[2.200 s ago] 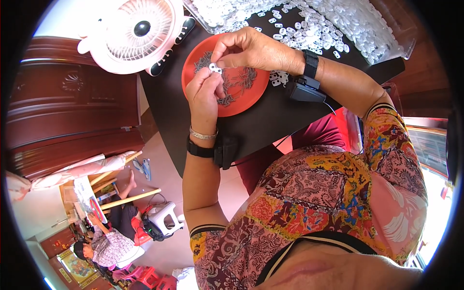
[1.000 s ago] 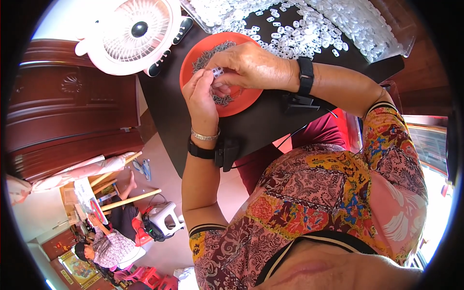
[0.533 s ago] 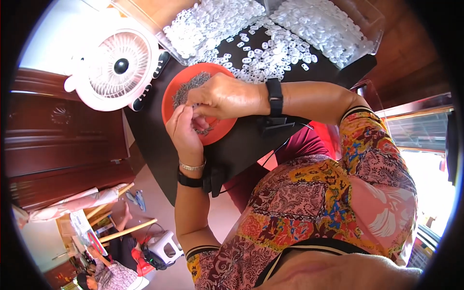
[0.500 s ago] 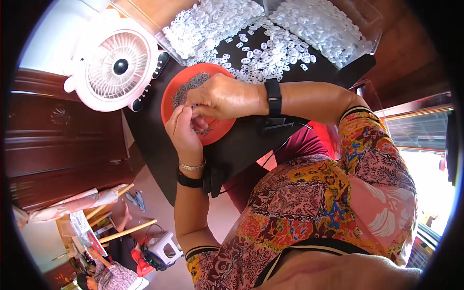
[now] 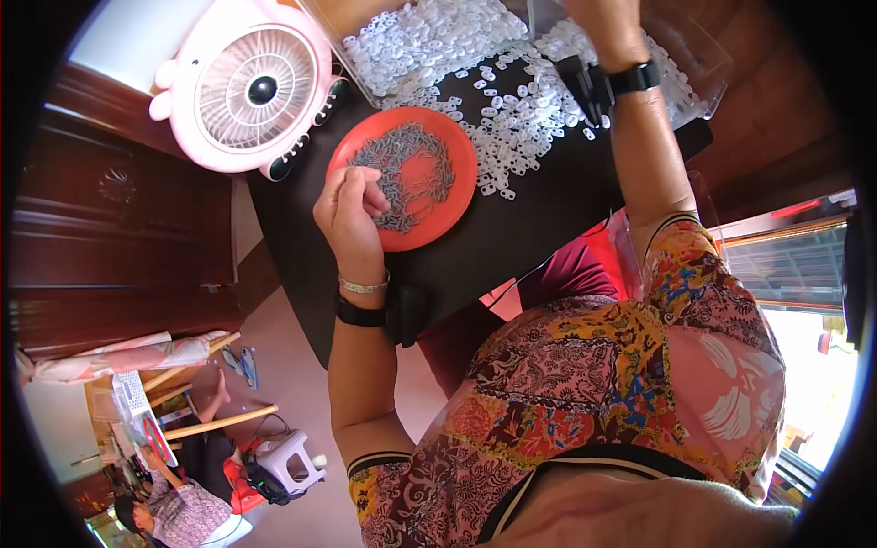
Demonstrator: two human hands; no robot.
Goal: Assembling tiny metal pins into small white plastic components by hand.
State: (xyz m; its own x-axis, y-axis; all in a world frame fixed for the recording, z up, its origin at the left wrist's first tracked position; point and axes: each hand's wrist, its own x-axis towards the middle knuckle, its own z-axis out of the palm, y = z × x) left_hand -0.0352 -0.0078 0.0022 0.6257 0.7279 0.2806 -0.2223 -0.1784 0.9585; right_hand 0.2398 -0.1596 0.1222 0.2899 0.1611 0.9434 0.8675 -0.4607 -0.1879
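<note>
- The left hand (image 5: 352, 203) is held over the left rim of the red plate (image 5: 456, 203), its fingers curled; whether anything is pinched there cannot be told.
- The right hand (image 5: 607, 20) is stretched to the clear container (image 5: 702, 66) at the far right; its fingertips are cut off, so its grip cannot be told.
- Small grey pins (image 5: 411, 139) are heaped in the plate; white two-holed pieces (image 5: 521, 128) are scattered beyond it on the dark bench (image 5: 539, 215).
- A reach among the pieces seems in hand; a light, precise pinch is probably called for next.
</note>
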